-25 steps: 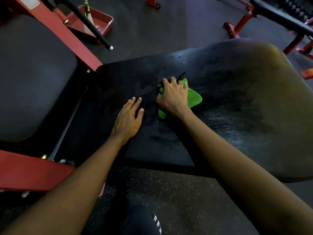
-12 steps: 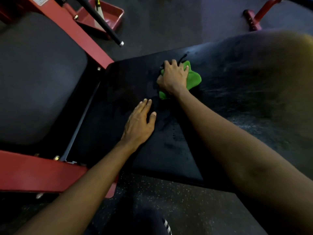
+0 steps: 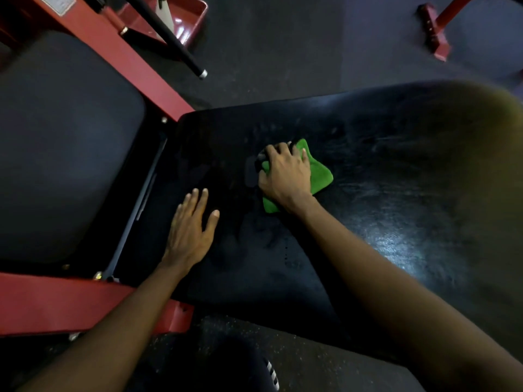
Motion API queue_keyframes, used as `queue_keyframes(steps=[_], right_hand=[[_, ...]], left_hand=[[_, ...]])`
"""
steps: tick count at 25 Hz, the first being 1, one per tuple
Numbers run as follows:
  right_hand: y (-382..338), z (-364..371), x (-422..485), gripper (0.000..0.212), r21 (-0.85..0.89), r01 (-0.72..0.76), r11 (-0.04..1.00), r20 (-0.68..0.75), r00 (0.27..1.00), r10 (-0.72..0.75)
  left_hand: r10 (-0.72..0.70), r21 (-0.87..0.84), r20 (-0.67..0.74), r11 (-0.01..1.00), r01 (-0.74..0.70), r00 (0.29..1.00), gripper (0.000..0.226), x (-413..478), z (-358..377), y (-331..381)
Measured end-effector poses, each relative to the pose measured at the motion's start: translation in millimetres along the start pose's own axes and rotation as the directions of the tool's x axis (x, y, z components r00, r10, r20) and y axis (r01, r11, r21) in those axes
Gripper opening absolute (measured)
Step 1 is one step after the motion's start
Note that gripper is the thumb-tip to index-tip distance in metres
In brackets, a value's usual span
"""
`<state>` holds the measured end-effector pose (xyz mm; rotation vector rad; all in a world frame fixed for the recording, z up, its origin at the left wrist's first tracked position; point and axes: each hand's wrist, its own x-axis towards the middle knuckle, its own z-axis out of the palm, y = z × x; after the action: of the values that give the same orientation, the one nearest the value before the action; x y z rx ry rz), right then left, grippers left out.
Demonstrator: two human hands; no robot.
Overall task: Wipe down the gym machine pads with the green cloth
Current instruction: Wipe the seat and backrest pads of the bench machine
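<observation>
Right hand (image 3: 287,176): my fingers are curled down over the green cloth (image 3: 321,176), gripping and pressing it against the large black pad (image 3: 396,222). Cloth position: bunched under my palm, near the middle of that pad, with one corner sticking out past my fingertips and a fold showing on the thumb side near my wrist.

Left hand (image 3: 188,232): flat on the same pad, palm down, fingers straight and slightly spread, holding nothing. It lies near the pad's left edge, just beside the right hand but apart from the cloth.

Pad surface: streaked, with a pale sheen to the right of my right forearm.

Surroundings: a second black pad (image 3: 62,154) lies to the left, bordered by the red frame (image 3: 56,301). A black bar (image 3: 169,38) crosses above it.
</observation>
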<state>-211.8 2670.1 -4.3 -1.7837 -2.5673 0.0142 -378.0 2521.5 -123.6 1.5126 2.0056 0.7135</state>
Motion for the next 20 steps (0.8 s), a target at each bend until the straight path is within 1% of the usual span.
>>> queue_keyframes(steps=[3, 6, 8, 11, 13, 16, 18, 20], right_hand=[[-15.0, 11.3, 51.8, 0.040, 0.002, -0.038, 0.999, 0.044, 0.998, 0.037], [-38.1, 19.9, 61.9, 0.047, -0.017, -0.053, 0.998, 0.091, 0.994, 0.055], [-46.8, 18.6, 35.3, 0.051, -0.012, 0.016, 1.000, 0.133, 0.991, -0.014], [-45.8, 18.8, -8.9, 0.052, 0.031, 0.146, 0.989, 0.178, 0.973, -0.149], [-41.6, 19.4, 3.4, 0.046, 0.053, 0.172, 0.984, 0.165, 0.970, -0.179], [-46.8, 21.7, 59.0, 0.038, 0.055, 0.093, 0.994, 0.137, 0.986, -0.100], [-59.7, 29.4, 85.4, 0.040, 0.049, 0.038, 0.998, 0.149, 0.988, -0.045], [-67.8, 37.0, 90.3, 0.047, 0.023, 0.097, 0.995, 0.186, 0.977, -0.100]], left_hand=[[-0.016, -0.058, -0.016, 0.998, 0.015, 1.000, 0.075, 0.0, 5.1, -8.0], [-0.018, -0.050, -0.037, 0.999, 0.016, 0.999, 0.071, -0.3, 6.3, -6.9], [-0.021, -0.044, -0.032, 0.999, 0.020, 0.999, 0.070, 0.1, 5.2, -7.1], [-0.066, 0.000, -0.020, 0.998, 0.066, 0.998, 0.070, -0.5, 5.4, -6.5], [-0.091, -0.007, -0.027, 0.996, 0.091, 0.995, 0.070, -0.3, 4.9, -6.3], [-0.095, -0.024, -0.023, 0.995, 0.094, 0.995, 0.068, 0.1, 4.5, -5.7], [-0.104, -0.039, -0.022, 0.994, 0.103, 0.994, 0.068, 0.4, 5.3, -5.5], [-0.112, -0.047, -0.029, 0.993, 0.111, 0.993, 0.067, 0.9, 6.0, -4.9]])
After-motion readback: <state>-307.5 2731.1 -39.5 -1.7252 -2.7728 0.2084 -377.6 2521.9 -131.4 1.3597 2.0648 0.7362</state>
